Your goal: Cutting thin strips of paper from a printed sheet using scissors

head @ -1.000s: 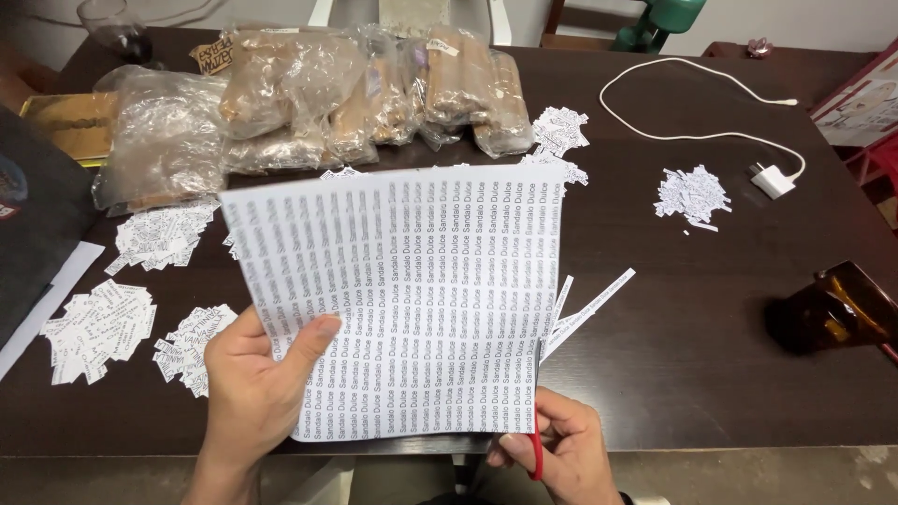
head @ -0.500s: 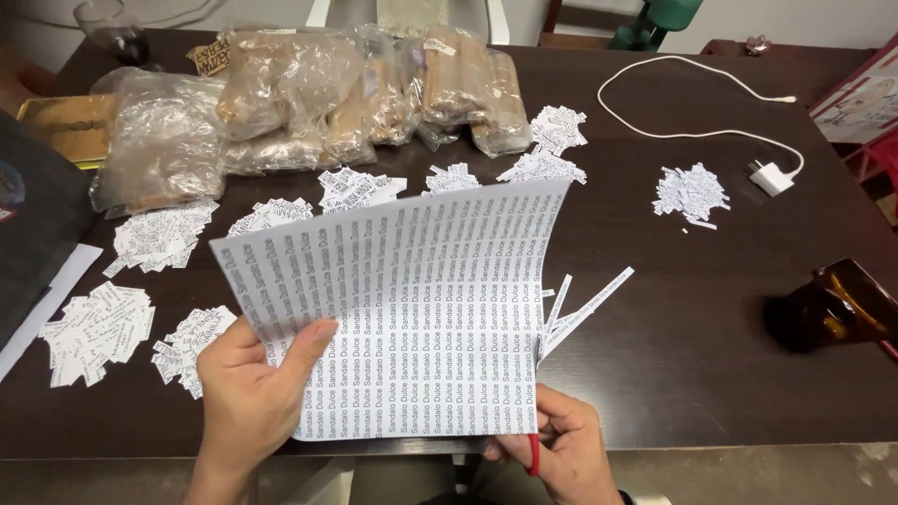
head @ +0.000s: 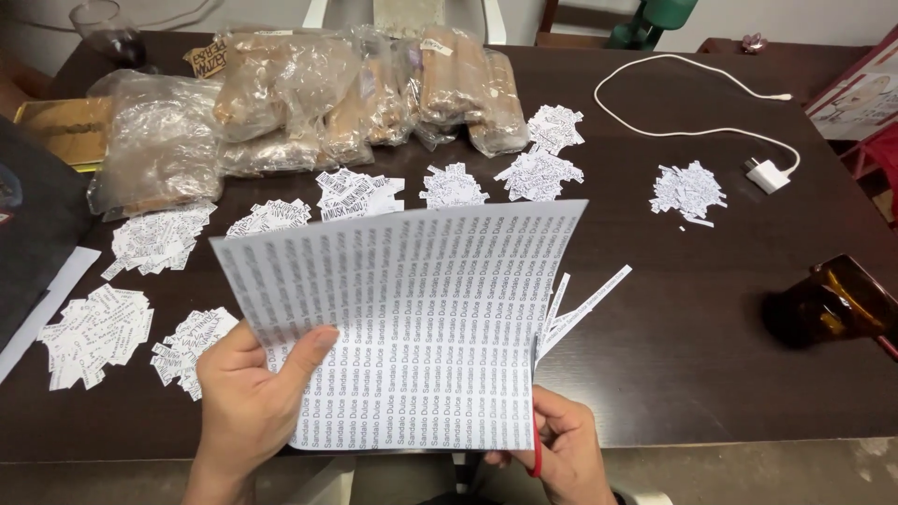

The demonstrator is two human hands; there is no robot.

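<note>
While left hand (head: 253,393) grips printed label sheet (head: 412,318), clear packets (head: 309,103) behind

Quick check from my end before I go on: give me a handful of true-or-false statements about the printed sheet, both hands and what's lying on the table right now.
1. The left hand holds the printed sheet at its lower left edge. True.
2. The right hand is empty. False: it holds a red-handled cutting tool at the sheet's lower right, probably scissors.
3. Narrow strips hang off the sheet's right side. True.
4. The white cable and charger lie on the left of the table. False: they are at the far right.
5. Small piles of cut paper slips lie on the dark table. True.
6. The clear bags sit at the near edge. False: they are at the far side.
</note>
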